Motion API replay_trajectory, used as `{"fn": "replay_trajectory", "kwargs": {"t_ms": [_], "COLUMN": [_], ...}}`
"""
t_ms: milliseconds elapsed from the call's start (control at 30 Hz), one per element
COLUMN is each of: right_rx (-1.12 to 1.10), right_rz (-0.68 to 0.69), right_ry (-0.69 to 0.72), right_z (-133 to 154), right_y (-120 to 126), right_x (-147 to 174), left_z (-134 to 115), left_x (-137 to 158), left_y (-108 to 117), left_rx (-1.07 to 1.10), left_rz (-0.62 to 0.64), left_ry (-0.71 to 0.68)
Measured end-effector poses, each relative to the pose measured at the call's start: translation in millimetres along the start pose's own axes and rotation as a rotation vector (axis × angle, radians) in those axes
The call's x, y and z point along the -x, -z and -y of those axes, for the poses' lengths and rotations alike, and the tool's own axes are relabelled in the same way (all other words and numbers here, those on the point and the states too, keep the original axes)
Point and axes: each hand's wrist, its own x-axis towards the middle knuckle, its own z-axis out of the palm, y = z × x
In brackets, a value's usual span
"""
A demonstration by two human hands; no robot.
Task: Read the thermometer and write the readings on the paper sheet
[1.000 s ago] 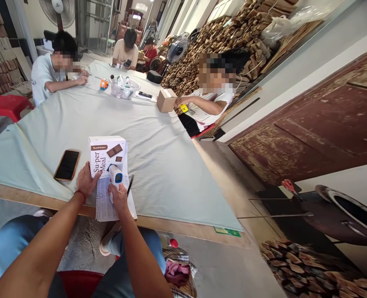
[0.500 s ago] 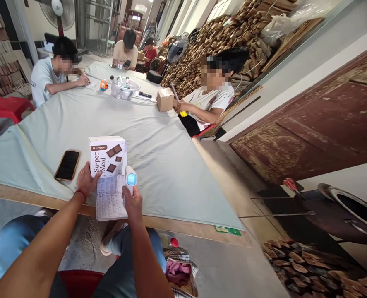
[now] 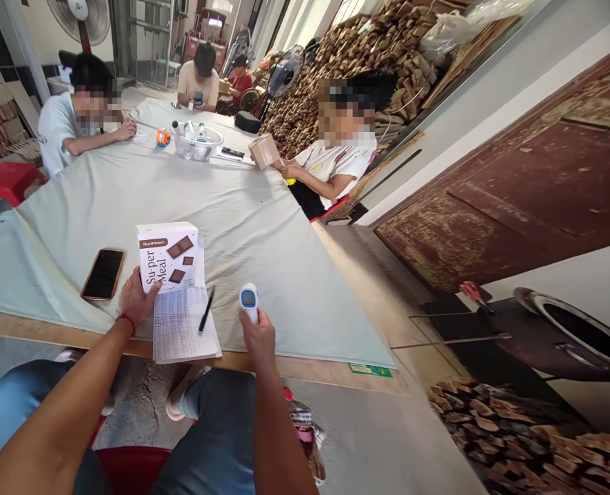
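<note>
"Where's the box [image 3: 161, 260]?"
"In from the tabletop's [image 3: 294, 295] near edge; my left hand [image 3: 137, 298] holds its lower left corner."
"And your right hand [image 3: 260, 337]?"
"Wrapped round the thermometer [image 3: 249, 300], farther towards the near right corner, so my left is nearer the box."

Worn red-brown panels [image 3: 526, 199], perhaps a door, right; grey floor [image 3: 371, 440]; red chair [image 3: 5, 181] left.
</note>
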Motion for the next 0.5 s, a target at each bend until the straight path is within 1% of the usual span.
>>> {"fn": "replay_trajectory", "kwargs": {"t_ms": [100,200,267,300,367,400,467,500], "right_rx": [0.369,0.572,0.616,0.614,0.569,0.538,0.506,0.515], "right_rz": [-0.005,0.016,-0.038,-0.079,-0.118,-0.093,0.048,0.119], "right_ry": [0.022,0.055,0.095,0.137,0.27,0.352,0.505,0.557], "right_z": [-12.5,-24.6,-29.4,-29.8,-25.4,-20.7,-8.0,-1.1], "right_y": [5.6,10.1,9.7,7.5,-1.7,-8.7,-25.8,-34.6], "right_x": [-17.4,-30.6,-34.9,-35.7,-35.0,-33.8,-30.8,-29.5], "left_z": [0.2,0.6,1.2,1.7,2.5,2.8,2.9,2.6], "left_x": [0.3,1.6,2.4,2.6,2.7,2.6,2.3,2.3], "left_y": [0.6,0.4,-0.4,-1.0,-2.3,-2.9,-3.5,-3.5], "left_rx": [0.004,0.011,0.01,0.009,0.011,0.014,0.026,0.033], "left_rz": [0.015,0.012,0.012,0.012,0.012,0.013,0.008,0.003], "left_ry": [-0.023,-0.02,-0.014,-0.012,-0.01,-0.008,0.003,0.009]}}
